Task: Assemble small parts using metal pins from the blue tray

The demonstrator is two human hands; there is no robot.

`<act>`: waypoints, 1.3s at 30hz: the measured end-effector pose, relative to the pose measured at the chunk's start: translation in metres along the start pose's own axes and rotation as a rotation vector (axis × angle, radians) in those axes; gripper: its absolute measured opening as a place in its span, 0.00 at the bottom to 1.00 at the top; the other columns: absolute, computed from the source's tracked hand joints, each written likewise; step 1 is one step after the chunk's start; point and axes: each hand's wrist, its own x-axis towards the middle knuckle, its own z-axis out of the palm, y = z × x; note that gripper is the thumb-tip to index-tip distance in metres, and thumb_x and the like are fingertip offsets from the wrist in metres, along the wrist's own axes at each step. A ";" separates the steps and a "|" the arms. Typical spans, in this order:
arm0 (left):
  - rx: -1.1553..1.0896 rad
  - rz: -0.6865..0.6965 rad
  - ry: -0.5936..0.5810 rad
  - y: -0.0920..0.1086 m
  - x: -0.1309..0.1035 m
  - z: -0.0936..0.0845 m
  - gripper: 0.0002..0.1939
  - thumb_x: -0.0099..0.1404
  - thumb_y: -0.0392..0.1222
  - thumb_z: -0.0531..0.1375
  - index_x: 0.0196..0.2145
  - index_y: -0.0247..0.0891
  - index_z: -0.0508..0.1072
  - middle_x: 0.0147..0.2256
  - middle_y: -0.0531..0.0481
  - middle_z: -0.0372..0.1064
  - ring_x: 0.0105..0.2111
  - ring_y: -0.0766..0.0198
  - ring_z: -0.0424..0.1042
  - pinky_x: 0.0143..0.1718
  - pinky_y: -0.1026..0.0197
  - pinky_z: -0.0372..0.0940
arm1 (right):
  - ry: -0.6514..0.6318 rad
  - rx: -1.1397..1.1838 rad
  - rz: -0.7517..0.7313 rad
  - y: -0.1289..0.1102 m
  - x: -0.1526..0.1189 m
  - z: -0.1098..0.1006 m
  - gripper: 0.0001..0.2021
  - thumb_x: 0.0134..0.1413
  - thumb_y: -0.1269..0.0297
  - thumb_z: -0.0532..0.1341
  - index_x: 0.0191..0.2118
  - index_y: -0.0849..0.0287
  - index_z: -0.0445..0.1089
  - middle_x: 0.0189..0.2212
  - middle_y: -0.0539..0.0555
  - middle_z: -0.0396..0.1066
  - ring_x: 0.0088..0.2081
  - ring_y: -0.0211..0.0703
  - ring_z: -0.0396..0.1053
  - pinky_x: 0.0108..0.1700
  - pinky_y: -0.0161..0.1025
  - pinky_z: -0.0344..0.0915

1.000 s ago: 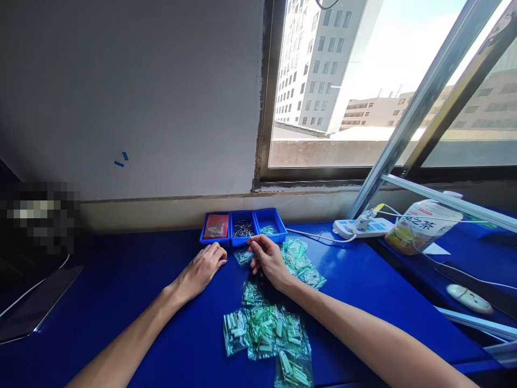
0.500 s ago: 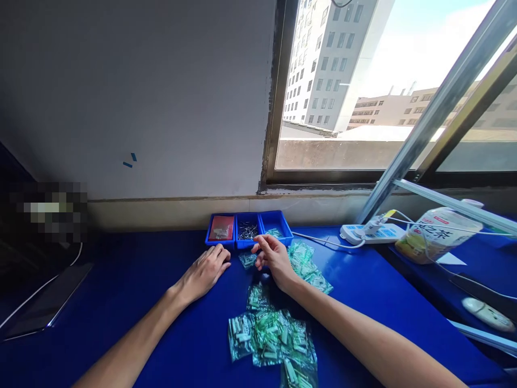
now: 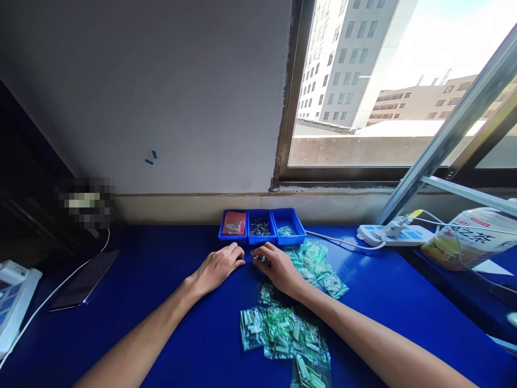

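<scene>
My left hand (image 3: 221, 265) rests on the blue table in front of the bins, its fingers curled and pressed together; whatever they may hold is hidden. My right hand (image 3: 277, 265) is just to its right, thumb and fingers bent over a small bag that is mostly covered. Beyond the hands stand three joined blue bins (image 3: 262, 241): a red packet (image 3: 233, 223) in the left one, dark metal pins (image 3: 260, 227) in the middle, a small clear bag (image 3: 285, 231) in the right. Several green-tinted bags of parts (image 3: 280, 328) lie nearer me, and more bags (image 3: 317, 264) right of my right hand.
A white power strip (image 3: 396, 235) with cables lies at the back right, near a large labelled package (image 3: 470, 237) and a metal frame (image 3: 448, 126). A phone-like dark slab (image 3: 85, 280) and a white cable are at the left.
The view has turned left, so things appear shifted right. My right hand has come down from the bin edge to the table, over the small bag, and its fingers have bent inward.
</scene>
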 end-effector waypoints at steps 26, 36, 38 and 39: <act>-0.436 -0.045 0.030 0.004 0.004 -0.001 0.07 0.74 0.45 0.60 0.45 0.42 0.73 0.42 0.49 0.74 0.43 0.58 0.72 0.47 0.57 0.68 | -0.106 -0.153 -0.027 -0.005 0.001 0.000 0.06 0.66 0.69 0.66 0.46 0.55 0.70 0.41 0.53 0.69 0.39 0.43 0.70 0.40 0.38 0.63; -0.534 -0.122 0.016 -0.001 0.005 -0.001 0.07 0.69 0.45 0.65 0.43 0.42 0.75 0.41 0.51 0.74 0.40 0.61 0.72 0.45 0.59 0.68 | -0.124 -0.158 -0.066 -0.004 0.002 0.000 0.04 0.65 0.72 0.65 0.42 0.56 0.71 0.39 0.52 0.70 0.39 0.43 0.69 0.40 0.38 0.62; -0.536 -0.127 0.020 -0.001 0.005 -0.001 0.08 0.69 0.45 0.65 0.44 0.42 0.75 0.41 0.51 0.74 0.41 0.60 0.72 0.46 0.58 0.67 | -0.130 -0.164 -0.074 -0.004 0.001 -0.001 0.06 0.65 0.71 0.66 0.45 0.55 0.71 0.40 0.52 0.70 0.40 0.43 0.69 0.41 0.38 0.61; -0.536 -0.126 0.024 0.000 0.005 0.000 0.08 0.69 0.45 0.66 0.44 0.42 0.75 0.41 0.52 0.74 0.42 0.60 0.72 0.47 0.58 0.67 | -0.138 -0.166 -0.078 -0.003 0.002 -0.001 0.06 0.65 0.70 0.66 0.45 0.55 0.71 0.41 0.52 0.70 0.40 0.43 0.69 0.41 0.39 0.61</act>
